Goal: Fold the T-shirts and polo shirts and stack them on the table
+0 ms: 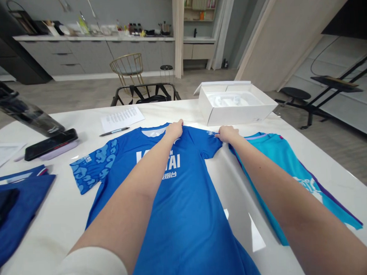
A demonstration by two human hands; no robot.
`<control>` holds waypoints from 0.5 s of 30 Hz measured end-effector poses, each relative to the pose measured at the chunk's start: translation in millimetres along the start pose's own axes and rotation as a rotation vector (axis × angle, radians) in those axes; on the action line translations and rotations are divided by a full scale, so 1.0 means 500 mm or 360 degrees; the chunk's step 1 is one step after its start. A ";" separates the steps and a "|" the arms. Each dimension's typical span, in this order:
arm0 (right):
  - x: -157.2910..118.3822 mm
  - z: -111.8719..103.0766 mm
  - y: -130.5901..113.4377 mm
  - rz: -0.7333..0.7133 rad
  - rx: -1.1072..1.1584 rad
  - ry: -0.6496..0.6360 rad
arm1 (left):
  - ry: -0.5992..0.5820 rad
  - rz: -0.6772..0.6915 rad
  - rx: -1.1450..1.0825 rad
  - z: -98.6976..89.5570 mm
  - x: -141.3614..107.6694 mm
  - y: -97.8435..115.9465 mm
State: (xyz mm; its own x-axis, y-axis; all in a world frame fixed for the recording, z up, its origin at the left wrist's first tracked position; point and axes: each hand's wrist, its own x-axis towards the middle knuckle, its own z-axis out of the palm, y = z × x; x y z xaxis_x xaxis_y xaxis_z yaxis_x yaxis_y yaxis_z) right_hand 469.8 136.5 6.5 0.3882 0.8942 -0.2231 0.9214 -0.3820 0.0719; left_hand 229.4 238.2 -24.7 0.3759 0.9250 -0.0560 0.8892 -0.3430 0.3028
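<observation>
**Blue jersey (186,212) lies front up under both hands**

Its shoulder, just beside the collar (149,133), is directly beneath the left hand (174,130); those fingers are folded together there, but whether they pinch the cloth or only press it cannot be told. Its plain right-side sleeve (206,142) stretches toward the right hand (228,133), whose thumb and fingers pinch the cuff. The white lettering and body run back from the fingers toward the wearer, partly behind the left forearm. Well left of the left fingers lies the wave-patterned sleeve (95,163).

Close by the right fingers, partly behind that forearm, is a teal garment (277,149); just beyond them stands an open white box (237,115). Past the patterned sleeve, left of the left fingers, are a pen (114,131) and printed sheet (122,117). Farther left, a dark phone (51,144) and folded blue garment (31,205) share the white table (67,213).
</observation>
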 end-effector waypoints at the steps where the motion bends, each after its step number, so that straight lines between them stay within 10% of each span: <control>1: 0.001 -0.002 0.004 -0.0004 0.0001 -0.0008 | -0.0007 -0.0015 0.0012 0.002 0.002 0.002; 9: -0.086 -0.119 -0.004 -0.0421 0.0927 0.0001 | 0.0061 0.0076 -0.0496 -0.011 -0.008 -0.029; 15: -0.188 -0.252 -0.199 -0.0864 0.1672 -0.0500 | 0.0134 -0.0011 -0.1580 -0.057 -0.051 -0.046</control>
State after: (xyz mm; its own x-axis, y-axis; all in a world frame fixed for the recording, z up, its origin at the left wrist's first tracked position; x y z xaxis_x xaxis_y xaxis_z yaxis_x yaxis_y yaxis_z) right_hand 344.3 120.0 142.9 -0.1975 0.9564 -0.2151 0.4404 -0.1095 -0.8911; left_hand 191.7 227.4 -3.0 0.3178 0.9481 -0.0045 0.2557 -0.0811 0.9633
